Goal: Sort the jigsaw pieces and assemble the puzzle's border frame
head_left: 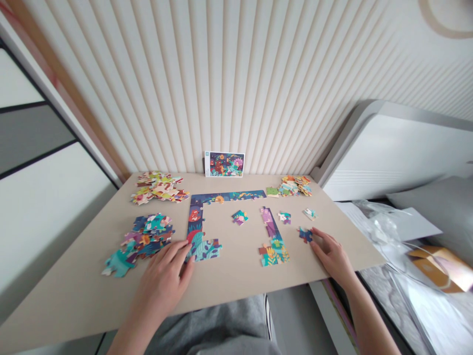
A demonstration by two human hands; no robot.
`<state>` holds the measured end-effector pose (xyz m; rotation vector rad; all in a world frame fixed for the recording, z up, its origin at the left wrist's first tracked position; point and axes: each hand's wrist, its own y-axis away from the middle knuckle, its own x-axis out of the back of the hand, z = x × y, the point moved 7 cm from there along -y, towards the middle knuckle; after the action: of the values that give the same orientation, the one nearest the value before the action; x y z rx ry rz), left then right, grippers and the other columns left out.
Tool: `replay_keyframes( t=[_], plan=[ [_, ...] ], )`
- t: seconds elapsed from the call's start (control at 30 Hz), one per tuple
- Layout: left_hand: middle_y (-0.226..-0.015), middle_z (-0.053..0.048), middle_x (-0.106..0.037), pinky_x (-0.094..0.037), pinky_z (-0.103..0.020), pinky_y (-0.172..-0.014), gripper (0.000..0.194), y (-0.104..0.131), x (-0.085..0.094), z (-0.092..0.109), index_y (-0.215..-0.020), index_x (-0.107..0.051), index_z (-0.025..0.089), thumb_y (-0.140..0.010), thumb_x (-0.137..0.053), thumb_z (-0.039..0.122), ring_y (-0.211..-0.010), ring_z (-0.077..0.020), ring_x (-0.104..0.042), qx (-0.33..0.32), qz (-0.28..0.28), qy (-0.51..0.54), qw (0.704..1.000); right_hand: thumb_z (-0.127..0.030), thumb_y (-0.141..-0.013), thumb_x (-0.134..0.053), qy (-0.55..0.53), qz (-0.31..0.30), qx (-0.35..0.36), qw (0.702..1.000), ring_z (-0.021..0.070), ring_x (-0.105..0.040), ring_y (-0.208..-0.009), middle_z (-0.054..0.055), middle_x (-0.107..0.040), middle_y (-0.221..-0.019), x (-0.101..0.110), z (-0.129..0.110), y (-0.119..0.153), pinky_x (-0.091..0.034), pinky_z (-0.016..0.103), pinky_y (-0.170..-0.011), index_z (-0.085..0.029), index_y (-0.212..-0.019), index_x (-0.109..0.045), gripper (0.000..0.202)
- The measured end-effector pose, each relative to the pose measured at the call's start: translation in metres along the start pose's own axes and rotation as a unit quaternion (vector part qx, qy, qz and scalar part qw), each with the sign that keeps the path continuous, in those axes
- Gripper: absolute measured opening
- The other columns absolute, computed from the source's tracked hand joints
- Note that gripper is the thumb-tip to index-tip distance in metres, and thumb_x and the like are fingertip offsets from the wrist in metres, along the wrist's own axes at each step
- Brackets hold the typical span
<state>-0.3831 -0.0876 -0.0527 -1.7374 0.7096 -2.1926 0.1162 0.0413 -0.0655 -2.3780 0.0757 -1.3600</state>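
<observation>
My left hand (pixel 164 276) lies nearly flat on the table, its fingertips on the left edge of a joined puzzle border (pixel 197 229), near the lower-left corner. Its fingers are stretched out and grip nothing. At the right, my right hand (pixel 332 256) pinches a dark blue puzzle piece (pixel 305 234) low over the tabletop; whether the piece touches the table I cannot tell. Between the hands stands a separate joined strip (pixel 274 241), with a purple figure at its top and yellow plants below. A small joined cluster (pixel 240 217) lies inside the border.
Loose pieces form a dark-toned pile (pixel 148 236) beside my left hand, a light pile (pixel 158 187) behind it and an orange pile (pixel 294 186) at the back right. Two single pieces lie near the strip. A picture card (pixel 224 164) leans against the ribbed wall (pixel 221 88).
</observation>
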Motion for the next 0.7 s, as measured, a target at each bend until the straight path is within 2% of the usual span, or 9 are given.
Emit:
replay_keyframes(
  t=[0.33,0.7],
  plan=[
    [-0.13,-0.013,-0.066,-0.051,-0.052,-0.104,0.031,0.001,0.0007,0.0013,-0.127,-0.063,0.018,-0.101,-0.053,0.032,-0.121,-0.0324,-0.062,0.006,-0.003,0.002,1.0,-0.042,-0.098,-0.054,0.027,-0.014,0.025,0.999,0.0309,-0.063,-0.128,0.009,-0.068,-0.137,-0.002,-0.0003,-0.0008,-0.049,0.05,-0.109,-0.028,-0.138,-0.064,0.044],
    [-0.128,-0.013,-0.067,-0.051,-0.05,-0.103,0.03,-0.001,0.0037,0.0046,-0.127,-0.063,0.019,-0.102,-0.051,0.031,-0.12,-0.0318,-0.062,0.007,-0.003,0.003,1.0,-0.04,-0.097,-0.052,0.035,0.005,0.034,0.999,0.0298,-0.064,-0.124,0.009,-0.068,-0.137,-0.0034,0.0051,-0.0009,-0.049,0.049,-0.108,-0.027,-0.137,-0.063,0.043]
  ],
)
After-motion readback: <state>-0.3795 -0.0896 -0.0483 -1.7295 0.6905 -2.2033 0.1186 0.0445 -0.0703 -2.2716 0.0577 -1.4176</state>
